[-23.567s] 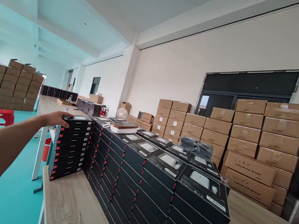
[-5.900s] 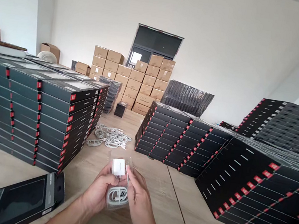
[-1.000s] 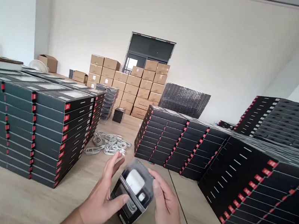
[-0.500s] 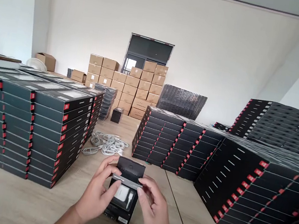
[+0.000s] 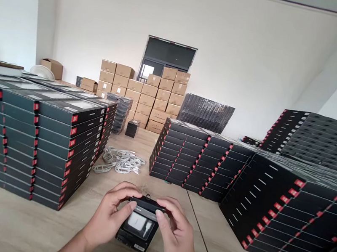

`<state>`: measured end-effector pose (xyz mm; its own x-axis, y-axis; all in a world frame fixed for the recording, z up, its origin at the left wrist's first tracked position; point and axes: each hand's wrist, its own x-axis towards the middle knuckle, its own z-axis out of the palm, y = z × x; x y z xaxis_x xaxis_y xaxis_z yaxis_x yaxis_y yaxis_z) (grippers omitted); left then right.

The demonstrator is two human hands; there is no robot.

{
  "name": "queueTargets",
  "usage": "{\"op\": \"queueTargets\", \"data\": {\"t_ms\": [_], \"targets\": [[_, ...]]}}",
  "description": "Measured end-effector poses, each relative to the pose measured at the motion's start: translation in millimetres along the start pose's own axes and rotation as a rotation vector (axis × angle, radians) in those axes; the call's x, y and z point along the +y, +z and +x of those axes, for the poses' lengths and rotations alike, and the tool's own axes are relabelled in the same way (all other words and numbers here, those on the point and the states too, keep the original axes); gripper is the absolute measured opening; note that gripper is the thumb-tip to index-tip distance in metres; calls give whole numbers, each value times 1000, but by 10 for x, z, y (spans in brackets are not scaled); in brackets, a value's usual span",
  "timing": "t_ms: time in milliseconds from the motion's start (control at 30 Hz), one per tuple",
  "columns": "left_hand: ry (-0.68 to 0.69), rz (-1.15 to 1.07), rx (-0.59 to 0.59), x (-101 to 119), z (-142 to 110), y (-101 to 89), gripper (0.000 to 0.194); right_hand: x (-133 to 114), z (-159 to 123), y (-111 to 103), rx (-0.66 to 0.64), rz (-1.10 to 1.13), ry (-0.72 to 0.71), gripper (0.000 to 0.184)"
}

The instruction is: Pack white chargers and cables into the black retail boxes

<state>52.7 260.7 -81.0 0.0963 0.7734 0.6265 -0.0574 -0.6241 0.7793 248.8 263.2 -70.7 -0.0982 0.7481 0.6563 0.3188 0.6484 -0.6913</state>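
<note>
Upright between my hands is a small black retail box (image 5: 133,239), its front showing a white charger and cable plug. At its top edge the flap (image 5: 147,202) with a hanging hole lies folded down, seen nearly edge-on. My left hand (image 5: 114,215) grips the upper left corner, thumb on the front and fingers behind. My right hand (image 5: 175,233) grips the upper right corner in the same way, thumb against the front edge. Beyond the box, a tangle of white cables (image 5: 122,161) lies on the wooden table (image 5: 27,227).
Tall stacks of black boxes with red tabs stand at left (image 5: 53,146) and right (image 5: 189,159), with another large stack (image 5: 271,206) nearer on the right. A short black stack (image 5: 132,128) sits farther back. Brown cartons (image 5: 141,96) are piled by the wall.
The raised top flap has come down toward the box's top edge, under the fingers of both hands. Both hands keep their hold on the box's corners.
</note>
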Motion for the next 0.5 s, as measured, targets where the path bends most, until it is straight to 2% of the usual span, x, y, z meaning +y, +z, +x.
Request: {"op": "queueTargets", "data": {"t_ms": [167, 367, 433, 500], "targets": [[31, 44, 8, -29, 3, 1, 21, -15, 16, -31, -61, 17, 7, 17], [86, 153, 17, -77, -24, -12, 21, 42, 16, -130, -193, 100, 16, 20], [80, 175, 9, -105, -28, -28, 22, 45, 23, -120, -199, 71, 39, 19], [69, 204, 3, -142, -33, -31, 26, 46, 32, -78, -149, 23, 47, 19]]}}
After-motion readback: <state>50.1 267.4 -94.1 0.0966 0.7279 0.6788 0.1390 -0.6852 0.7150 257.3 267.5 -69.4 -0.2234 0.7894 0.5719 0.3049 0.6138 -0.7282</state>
